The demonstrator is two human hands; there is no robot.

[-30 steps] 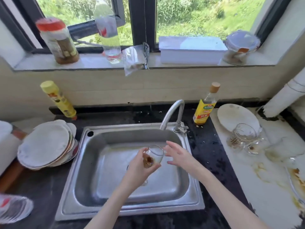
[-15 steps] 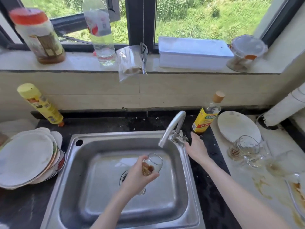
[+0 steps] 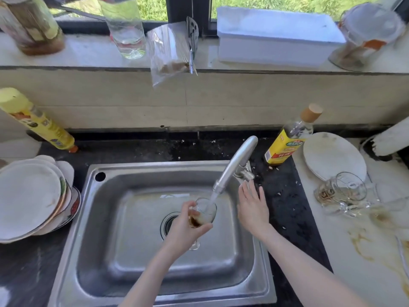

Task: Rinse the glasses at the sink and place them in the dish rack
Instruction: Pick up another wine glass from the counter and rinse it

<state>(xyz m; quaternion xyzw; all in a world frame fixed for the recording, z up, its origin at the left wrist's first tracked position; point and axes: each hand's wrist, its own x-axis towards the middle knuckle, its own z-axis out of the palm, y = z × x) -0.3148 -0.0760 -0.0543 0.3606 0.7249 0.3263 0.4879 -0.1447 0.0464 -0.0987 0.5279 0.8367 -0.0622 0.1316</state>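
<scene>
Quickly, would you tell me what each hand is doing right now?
Left hand: holding the glass under the faucet.
Right hand: open, holding nothing, beside the faucet.

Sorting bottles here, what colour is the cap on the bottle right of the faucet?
Light tan, cork-like, on the yellow-labelled bottle; the head view shows it.
</scene>
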